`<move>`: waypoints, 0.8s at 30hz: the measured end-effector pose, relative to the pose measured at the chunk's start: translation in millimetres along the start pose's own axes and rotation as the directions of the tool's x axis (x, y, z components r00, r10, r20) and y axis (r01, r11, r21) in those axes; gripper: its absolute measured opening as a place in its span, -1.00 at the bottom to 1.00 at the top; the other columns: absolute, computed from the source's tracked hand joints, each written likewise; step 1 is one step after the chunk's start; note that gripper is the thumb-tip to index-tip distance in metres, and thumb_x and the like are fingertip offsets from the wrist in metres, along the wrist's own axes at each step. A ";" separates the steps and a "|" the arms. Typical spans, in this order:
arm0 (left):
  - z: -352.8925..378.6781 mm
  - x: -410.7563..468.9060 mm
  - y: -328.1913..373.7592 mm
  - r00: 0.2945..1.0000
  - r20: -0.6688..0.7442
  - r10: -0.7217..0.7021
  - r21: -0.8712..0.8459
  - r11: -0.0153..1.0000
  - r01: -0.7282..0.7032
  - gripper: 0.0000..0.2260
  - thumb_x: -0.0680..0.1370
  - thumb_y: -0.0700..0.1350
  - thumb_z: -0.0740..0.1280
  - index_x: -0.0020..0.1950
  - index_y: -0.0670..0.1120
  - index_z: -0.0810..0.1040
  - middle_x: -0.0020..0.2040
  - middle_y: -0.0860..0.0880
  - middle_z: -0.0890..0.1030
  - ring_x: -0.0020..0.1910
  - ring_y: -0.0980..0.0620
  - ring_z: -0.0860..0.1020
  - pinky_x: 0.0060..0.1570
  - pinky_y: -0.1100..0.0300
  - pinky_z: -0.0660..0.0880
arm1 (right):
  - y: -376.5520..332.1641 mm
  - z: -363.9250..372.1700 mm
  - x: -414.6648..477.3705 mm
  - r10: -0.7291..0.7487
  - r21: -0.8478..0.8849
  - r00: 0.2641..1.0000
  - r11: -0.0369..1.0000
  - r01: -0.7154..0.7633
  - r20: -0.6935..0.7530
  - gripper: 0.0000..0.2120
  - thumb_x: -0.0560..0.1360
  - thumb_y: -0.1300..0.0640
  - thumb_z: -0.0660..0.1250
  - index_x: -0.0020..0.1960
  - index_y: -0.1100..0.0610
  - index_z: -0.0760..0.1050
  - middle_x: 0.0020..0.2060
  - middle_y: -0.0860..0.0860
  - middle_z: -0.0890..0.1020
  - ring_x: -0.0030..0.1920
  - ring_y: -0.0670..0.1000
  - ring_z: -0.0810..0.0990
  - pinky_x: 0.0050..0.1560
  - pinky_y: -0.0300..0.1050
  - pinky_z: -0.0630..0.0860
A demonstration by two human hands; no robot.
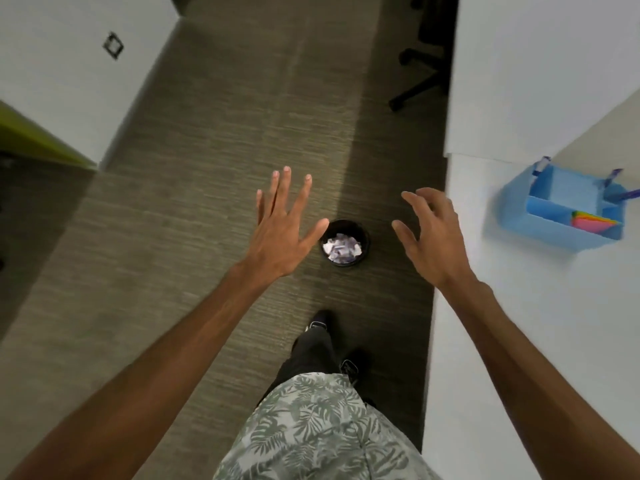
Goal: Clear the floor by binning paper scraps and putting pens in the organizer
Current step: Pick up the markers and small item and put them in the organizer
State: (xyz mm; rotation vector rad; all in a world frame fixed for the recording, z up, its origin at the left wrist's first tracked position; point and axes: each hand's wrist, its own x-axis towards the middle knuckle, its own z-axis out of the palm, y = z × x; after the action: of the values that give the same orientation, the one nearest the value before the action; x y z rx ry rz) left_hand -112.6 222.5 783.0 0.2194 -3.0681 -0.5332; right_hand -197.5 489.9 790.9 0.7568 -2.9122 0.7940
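A small black bin (363,233) stands on the carpet, with crumpled white paper scraps (341,249) inside it. My left hand (282,230) hovers flat and spread, empty, just left of the bin. To the bin's right, my right hand (431,237) is held up with curled fingers apart and nothing in it. A blue desk organizer (540,223) sits on the white desk (519,341) at the right. Purple pens (628,194) stick out of its far compartments, and coloured sticky notes (592,224) lie in a near one.
Brown-grey carpet (207,168) runs ahead between a white desk at the left (62,64) and the white desk at the right. A black office chair base (415,84) stands at the back right. My feet (320,322) are just behind the bin.
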 end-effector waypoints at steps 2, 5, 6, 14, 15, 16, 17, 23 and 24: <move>-3.4 -16.4 -25.7 0.998 -0.014 -0.061 -0.010 0.998 0.060 -0.30 0.61 0.33 0.06 0.64 0.08 -0.11 0.64 -0.14 -0.19 0.61 -0.11 -0.26 0.54 -0.22 -0.19 | -21.8 16.3 8.8 -0.060 0.000 0.997 0.998 0.061 0.050 -0.53 0.59 0.00 0.33 0.44 0.13 0.39 0.36 0.13 0.41 0.32 0.13 0.42 0.27 0.13 0.49; -5.4 -38.3 -65.8 0.988 -0.016 -0.151 -0.005 0.988 0.151 -0.29 0.61 0.32 0.08 0.64 0.07 -0.11 0.64 -0.14 -0.20 0.61 -0.12 -0.26 0.54 -0.22 -0.18 | -55.1 46.4 24.1 -0.128 0.013 0.985 0.992 0.127 0.119 -0.50 0.58 0.00 0.32 0.47 0.15 0.36 0.38 0.13 0.39 0.35 0.13 0.39 0.31 0.11 0.44; -5.6 -43.6 -79.3 0.984 -0.016 -0.177 0.003 0.984 0.178 -0.29 0.61 0.32 0.07 0.64 0.07 -0.12 0.64 -0.14 -0.20 0.61 -0.13 -0.26 0.54 -0.23 -0.17 | -66.5 57.0 29.9 -0.145 0.021 0.980 0.989 0.143 0.139 -0.49 0.58 0.01 0.33 0.47 0.14 0.35 0.39 0.13 0.38 0.36 0.13 0.38 0.32 0.10 0.43; 2.7 -59.0 -193.8 0.955 0.006 -0.296 -0.020 0.955 0.296 -0.30 0.60 0.35 0.03 0.63 0.11 -0.15 0.64 -0.13 -0.17 0.61 -0.13 -0.22 0.54 -0.25 -0.10 | -134.7 151.0 79.8 -0.175 0.048 0.948 0.984 0.169 0.265 -0.48 0.57 0.03 0.36 0.47 0.11 0.31 0.38 0.16 0.38 0.32 0.17 0.40 0.28 0.17 0.43; 6.1 -58.5 -207.6 0.952 0.016 -0.305 -0.036 0.952 0.306 -0.30 0.60 0.35 0.03 0.63 0.11 -0.16 0.64 -0.13 -0.17 0.61 -0.13 -0.22 0.54 -0.25 -0.11 | -141.5 163.1 85.4 -0.171 0.043 0.944 0.985 0.165 0.282 -0.48 0.57 0.02 0.36 0.48 0.11 0.32 0.38 0.16 0.38 0.32 0.18 0.40 0.29 0.17 0.43; 10.4 -57.8 -221.2 0.949 0.023 -0.313 -0.049 0.948 0.314 -0.30 0.61 0.34 0.03 0.63 0.11 -0.16 0.64 -0.13 -0.17 0.61 -0.13 -0.22 0.54 -0.25 -0.10 | -148.1 175.6 90.6 -0.170 0.038 0.940 0.985 0.166 0.297 -0.48 0.58 0.03 0.36 0.48 0.13 0.32 0.38 0.16 0.38 0.33 0.18 0.40 0.29 0.17 0.43; 15.2 -56.9 -235.0 0.947 0.031 -0.320 -0.059 0.945 0.321 -0.30 0.61 0.34 0.03 0.63 0.10 -0.16 0.64 -0.13 -0.17 0.61 -0.14 -0.21 0.54 -0.25 -0.09 | -154.4 188.2 95.5 -0.171 0.035 0.935 0.985 0.168 0.310 -0.48 0.58 0.04 0.36 0.47 0.14 0.33 0.38 0.17 0.38 0.33 0.18 0.40 0.29 0.18 0.43; 60.8 -53.1 -308.8 0.919 0.098 -0.382 -0.108 0.914 0.391 -0.29 0.58 0.36 0.04 0.62 0.10 -0.13 0.64 -0.18 -0.13 0.61 -0.20 -0.14 0.53 -0.27 0.02 | -176.0 268.5 118.0 -0.141 0.007 0.897 0.988 0.152 0.420 -0.50 0.59 0.08 0.34 0.48 0.18 0.34 0.37 0.20 0.38 0.34 0.21 0.39 0.31 0.23 0.40; 70.9 -52.0 -319.3 0.917 0.118 -0.382 -0.108 0.913 0.394 -0.28 0.57 0.36 0.03 0.62 0.10 -0.13 0.64 -0.18 -0.12 0.61 -0.21 -0.13 0.53 -0.27 0.03 | -176.6 283.4 120.0 -0.135 0.006 0.891 0.989 0.147 0.433 -0.50 0.59 0.09 0.33 0.48 0.19 0.34 0.36 0.21 0.38 0.33 0.22 0.40 0.31 0.23 0.39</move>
State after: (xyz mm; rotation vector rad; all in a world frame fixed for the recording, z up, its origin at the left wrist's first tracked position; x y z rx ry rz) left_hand -21.2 -44.0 608.9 0.8367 -3.0691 -0.7733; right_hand -194.3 166.1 645.8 1.2757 -3.1799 0.6395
